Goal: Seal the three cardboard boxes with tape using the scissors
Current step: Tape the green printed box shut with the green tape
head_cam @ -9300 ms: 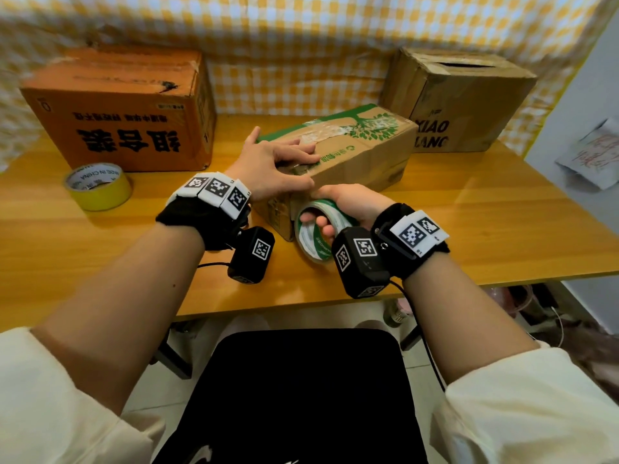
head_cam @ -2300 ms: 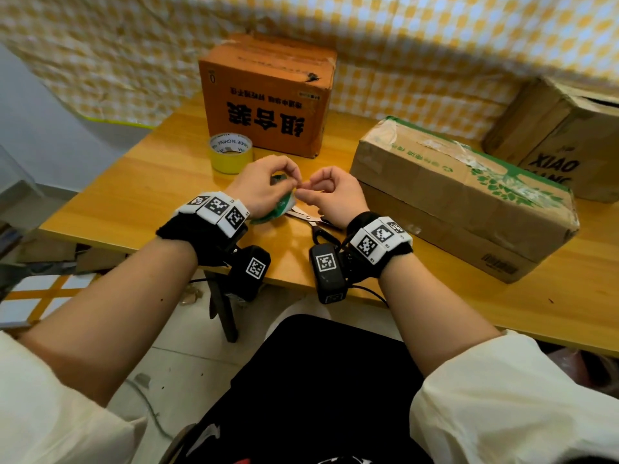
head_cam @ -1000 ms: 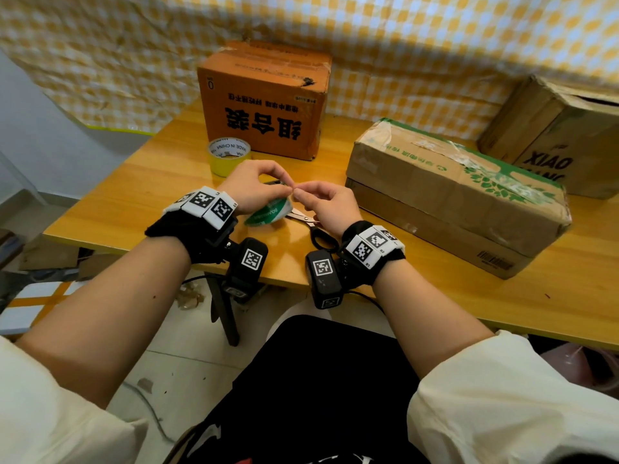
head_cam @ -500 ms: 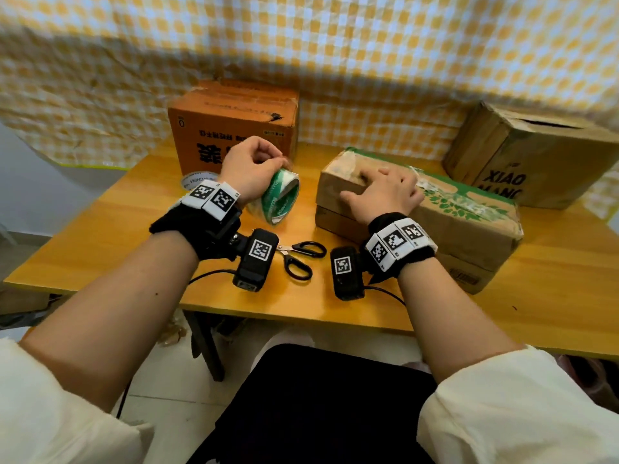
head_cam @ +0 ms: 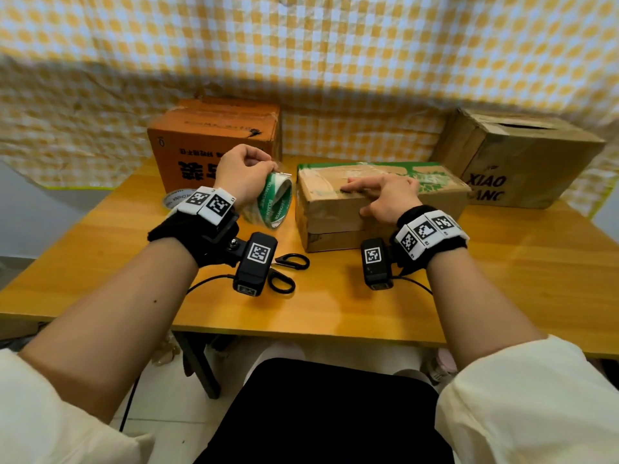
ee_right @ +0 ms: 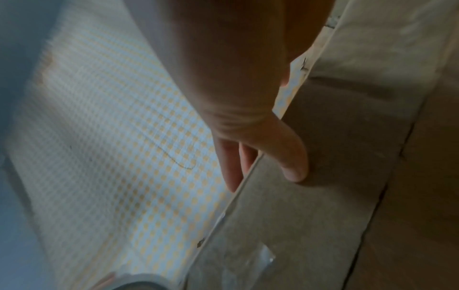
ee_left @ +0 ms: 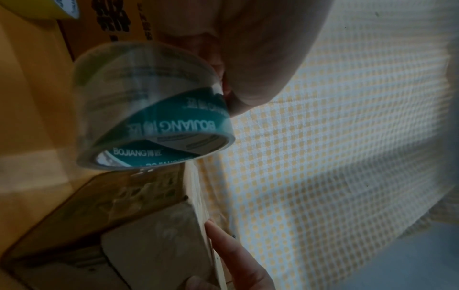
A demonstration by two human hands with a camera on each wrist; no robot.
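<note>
A long brown box with green print [head_cam: 378, 202] lies in the middle of the wooden table [head_cam: 502, 262]. My right hand [head_cam: 385, 195] lies flat on its near top edge, fingers straight and thumb on the side face [ee_right: 293, 168]. My left hand [head_cam: 244, 175] grips a clear tape roll with a green-and-white core [head_cam: 274, 204] [ee_left: 154, 121], held upright just left of the box's end. Black-handled scissors [head_cam: 286, 271] lie on the table in front, partly behind my left wrist camera. An orange box [head_cam: 214, 145] stands at the back left, a brown box [head_cam: 522, 159] at the back right.
A yellow tape roll [head_cam: 174, 199] lies in front of the orange box, partly hidden by my left wrist. A yellow-checked cloth [head_cam: 335, 61] hangs behind the table. The table's front edge runs close to my lap.
My left hand lifted the tape roll from near the scissors to the box's left end. My right hand went from the tape to the top of the long box and presses there.
</note>
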